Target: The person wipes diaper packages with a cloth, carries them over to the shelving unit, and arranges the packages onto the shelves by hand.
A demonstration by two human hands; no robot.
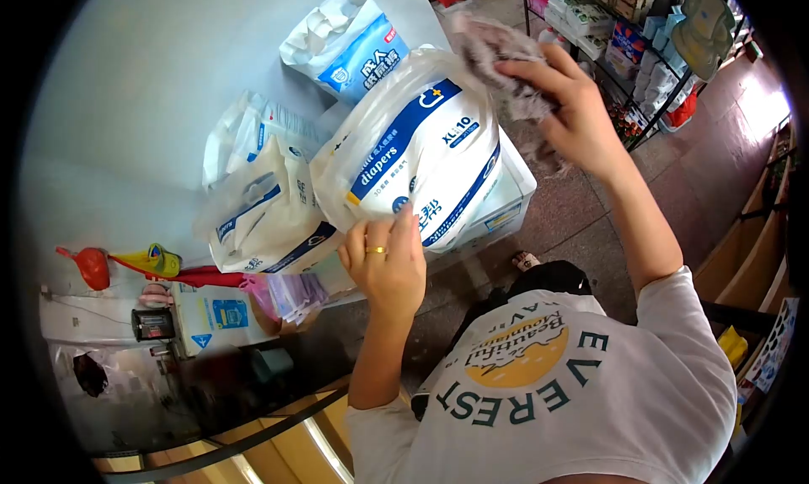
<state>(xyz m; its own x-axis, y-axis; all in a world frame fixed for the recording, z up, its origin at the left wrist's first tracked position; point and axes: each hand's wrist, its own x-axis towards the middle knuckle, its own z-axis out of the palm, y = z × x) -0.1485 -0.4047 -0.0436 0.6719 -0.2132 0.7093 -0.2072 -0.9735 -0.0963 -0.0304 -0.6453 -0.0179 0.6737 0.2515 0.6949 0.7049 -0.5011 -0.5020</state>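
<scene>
A person in a white T-shirt (539, 400) clutches one crumpled cloth (497, 50) in the right hand (581, 96), while the left hand (383, 260), wearing one gold ring (377, 250), grips the near edge of one large diaper pack (404, 155). From where I stand, that pack sits between the two hands, just beyond the left. Three more packs show past the left hand: one white-and-blue pack (274, 210) beside the gripped one, one partly hidden pack (232, 138) behind it, one blue-fronted pack (354, 50) farthest out.
</scene>
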